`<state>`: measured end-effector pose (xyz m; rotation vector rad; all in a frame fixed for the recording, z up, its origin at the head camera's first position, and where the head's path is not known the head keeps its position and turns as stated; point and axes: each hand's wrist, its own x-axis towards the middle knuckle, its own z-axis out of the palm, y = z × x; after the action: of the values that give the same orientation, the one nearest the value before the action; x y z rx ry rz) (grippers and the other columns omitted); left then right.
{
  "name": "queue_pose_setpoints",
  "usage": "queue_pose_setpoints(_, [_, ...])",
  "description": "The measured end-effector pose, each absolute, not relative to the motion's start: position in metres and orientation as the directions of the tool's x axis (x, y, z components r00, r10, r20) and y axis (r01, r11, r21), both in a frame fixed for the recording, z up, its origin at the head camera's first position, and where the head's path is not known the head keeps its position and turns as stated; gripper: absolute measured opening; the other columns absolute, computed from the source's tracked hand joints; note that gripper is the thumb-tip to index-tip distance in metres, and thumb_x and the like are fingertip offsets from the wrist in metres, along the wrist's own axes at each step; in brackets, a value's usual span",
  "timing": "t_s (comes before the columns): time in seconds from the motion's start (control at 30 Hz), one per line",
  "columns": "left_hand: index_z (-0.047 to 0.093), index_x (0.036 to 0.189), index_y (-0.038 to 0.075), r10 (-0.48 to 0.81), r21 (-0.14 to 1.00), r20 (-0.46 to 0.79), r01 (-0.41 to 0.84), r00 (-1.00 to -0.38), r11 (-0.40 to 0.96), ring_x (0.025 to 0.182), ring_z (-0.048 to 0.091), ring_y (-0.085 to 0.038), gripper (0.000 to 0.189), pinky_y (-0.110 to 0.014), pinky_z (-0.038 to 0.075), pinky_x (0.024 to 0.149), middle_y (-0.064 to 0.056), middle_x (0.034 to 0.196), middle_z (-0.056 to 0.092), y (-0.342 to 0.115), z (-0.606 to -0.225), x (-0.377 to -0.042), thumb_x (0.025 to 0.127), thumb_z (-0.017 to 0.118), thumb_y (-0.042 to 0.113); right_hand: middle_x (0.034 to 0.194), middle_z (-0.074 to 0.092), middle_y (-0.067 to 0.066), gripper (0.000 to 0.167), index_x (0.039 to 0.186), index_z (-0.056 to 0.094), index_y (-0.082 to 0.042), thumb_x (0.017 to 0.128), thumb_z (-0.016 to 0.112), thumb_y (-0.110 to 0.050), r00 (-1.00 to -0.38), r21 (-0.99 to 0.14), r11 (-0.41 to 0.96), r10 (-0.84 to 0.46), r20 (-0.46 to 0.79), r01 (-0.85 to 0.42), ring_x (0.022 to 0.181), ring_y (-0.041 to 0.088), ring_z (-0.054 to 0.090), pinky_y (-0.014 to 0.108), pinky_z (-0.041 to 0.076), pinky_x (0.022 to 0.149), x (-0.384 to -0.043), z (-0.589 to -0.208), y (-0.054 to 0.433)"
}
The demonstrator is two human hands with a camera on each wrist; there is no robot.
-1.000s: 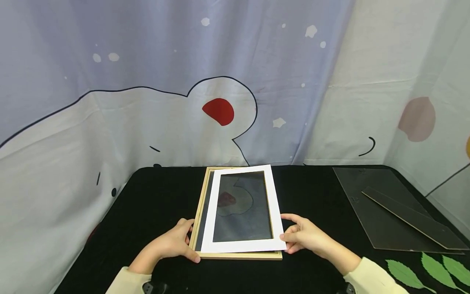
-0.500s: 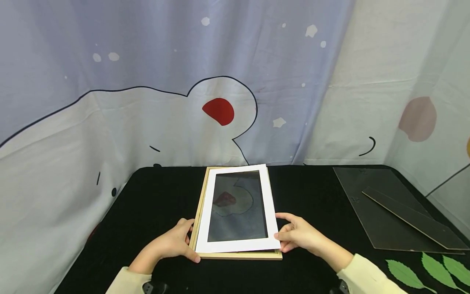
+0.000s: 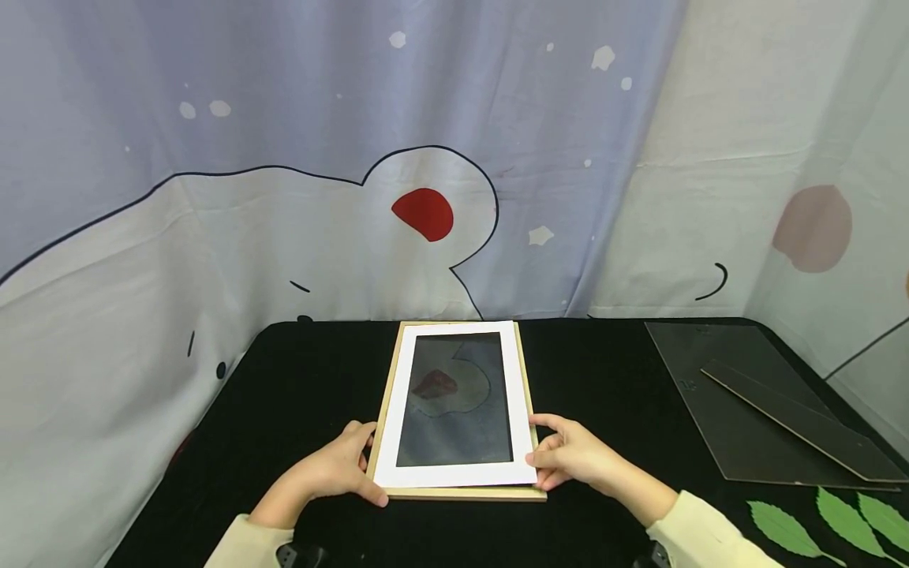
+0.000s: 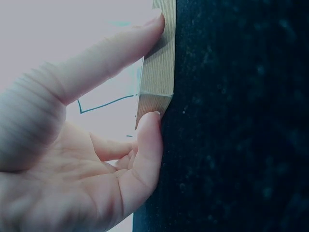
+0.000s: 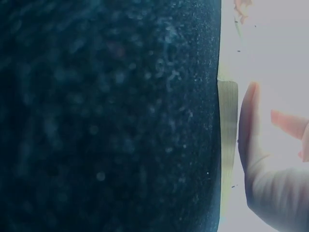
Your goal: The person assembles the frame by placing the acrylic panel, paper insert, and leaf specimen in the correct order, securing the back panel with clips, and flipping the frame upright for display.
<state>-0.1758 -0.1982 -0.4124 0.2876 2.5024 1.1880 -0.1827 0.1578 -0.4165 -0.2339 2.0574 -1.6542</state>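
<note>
Left grip is clamped on the wooden frame and right grip pinches the white mat, lower centre, best lowered level and square.

The wooden frame is partly covered by the white border. The big board is partly hidden by the narrow board. The leaves are cut off by the head view's edge, the right hand by the right wrist view's.
</note>
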Motion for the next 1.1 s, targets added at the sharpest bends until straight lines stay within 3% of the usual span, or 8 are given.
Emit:
queue_pose_setpoints(0.47, [0.038,0.136,-0.008,0.351,0.782,-0.215,0.054,-0.911,0.621,0.08,0.044,-0.025,0.099,-0.032,0.041,0.066,-0.015,0.108,0.041,-0.1993,-0.4127,-0.177,0.052,0.091,0.003,0.075,0.061,0.009,0.075,0.142,0.024,0.015,0.083,0.068,-0.001,-0.875,-0.961,0.249,-0.43,-0.221,0.12,0.057,0.014,0.063,0.03,0.055,0.057,-0.1824,-0.4173,0.1565])
queue_pose_setpoints(1.1, [0.039,0.135,-0.009,0.355,0.791,-0.209,0.056,-0.911,0.609,0.08,0.044,-0.025,0.098,-0.032,0.041,0.065,-0.015,0.107,0.041,-0.1993,-0.4142,-0.1764,0.052,0.09,0.001,0.074,0.059,0.011,0.072,0.139,0.029,0.019,0.081,0.069,0.002,-0.9,-0.929,0.362,-0.376,-0.219,0.075,0.052,0.015,0.063,0.032,0.055,0.052,-0.1787,-0.4129,0.1484])
